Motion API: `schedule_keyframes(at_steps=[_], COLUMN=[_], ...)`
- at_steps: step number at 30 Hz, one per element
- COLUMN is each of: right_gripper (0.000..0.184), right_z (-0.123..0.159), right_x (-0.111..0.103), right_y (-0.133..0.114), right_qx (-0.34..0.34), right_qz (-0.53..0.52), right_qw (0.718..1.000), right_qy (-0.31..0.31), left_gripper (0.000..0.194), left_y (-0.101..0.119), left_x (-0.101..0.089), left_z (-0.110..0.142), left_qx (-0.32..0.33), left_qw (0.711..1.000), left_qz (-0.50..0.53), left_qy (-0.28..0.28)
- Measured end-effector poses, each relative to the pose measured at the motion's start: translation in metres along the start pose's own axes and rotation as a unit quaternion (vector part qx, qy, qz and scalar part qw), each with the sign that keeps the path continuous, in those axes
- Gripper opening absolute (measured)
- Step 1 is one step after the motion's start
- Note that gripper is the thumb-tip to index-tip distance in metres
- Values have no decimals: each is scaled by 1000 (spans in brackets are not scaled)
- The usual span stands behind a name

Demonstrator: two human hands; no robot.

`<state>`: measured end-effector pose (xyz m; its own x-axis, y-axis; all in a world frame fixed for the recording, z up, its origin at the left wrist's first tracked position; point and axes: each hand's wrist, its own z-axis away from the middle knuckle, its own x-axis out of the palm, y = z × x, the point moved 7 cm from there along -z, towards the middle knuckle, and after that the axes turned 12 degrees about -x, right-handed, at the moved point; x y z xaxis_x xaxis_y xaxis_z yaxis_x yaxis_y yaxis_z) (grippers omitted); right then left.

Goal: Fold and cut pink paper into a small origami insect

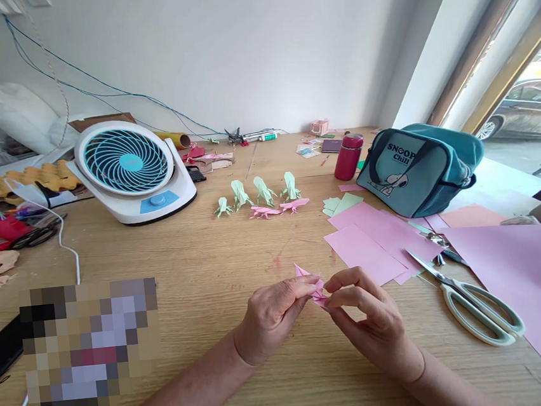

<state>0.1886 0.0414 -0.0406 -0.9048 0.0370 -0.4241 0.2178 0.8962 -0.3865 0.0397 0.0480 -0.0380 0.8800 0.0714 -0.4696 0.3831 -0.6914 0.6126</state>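
Between my two hands is a small folded pink paper piece (318, 295), with a sharp point sticking up at its far left. My left hand (274, 311) is closed on its left side, fingers laid over the top and thumb below. From the other side, my right hand (370, 321) pinches the right edge with thumb and fingertips. Fingers cover much of the folds. Beyond my hands stand several light green origami figures (264, 192) with legs. Two pink origami figures (294, 206) lie just in front of them.
Large scissors (471, 302) lie at the right by pink paper sheets (366, 254). Behind them are a teal bag (415, 170) and a red flask (349, 157). A white fan (138, 171) stands at the back left. A blurred patch (93, 348) covers something at the left.
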Motion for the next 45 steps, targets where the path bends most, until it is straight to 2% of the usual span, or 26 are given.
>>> schedule_keyframes(at_steps=[11, 19, 23, 26, 29, 33, 39, 45], right_gripper=[26, 24, 26, 34, 38, 31, 24, 20], right_z=[0, 0, -1, -2, -2, -2, -5, -7], right_x=[1, 3, 3, 0, 2, 7, 3, 1], right_y=[1, -1, 1, 4, 7, 4, -2, -4], right_qx=[8, 6, 13, 23, 27, 8, -20, -33], right_qz=[11, 9, -3, 2, 0, -24, -20, -14], right_qw=[1000, 1000, 1000, 1000, 999, 999, 999, 999], right_qy=[-6, -13, -17, -1, -17, -47, -18, -15], left_gripper=[29, 25, 25, 25, 21, 21, 26, 33], left_y=[4, 7, 4, 5, 9, 12, 17, 20], left_x=[6, 4, 4, 4, -1, -3, 2, 5], left_z=[2, 2, 2, 1, -2, -2, 4, 6], left_qx=[46, 35, 25, 32, 36, 30, 54, 88], left_qw=[995, 994, 997, 998, 999, 999, 998, 994], left_qz=[-84, -102, -75, -28, 11, 11, -4, -45], left_qy=[-26, -14, -27, -42, -26, 2, -9, -34])
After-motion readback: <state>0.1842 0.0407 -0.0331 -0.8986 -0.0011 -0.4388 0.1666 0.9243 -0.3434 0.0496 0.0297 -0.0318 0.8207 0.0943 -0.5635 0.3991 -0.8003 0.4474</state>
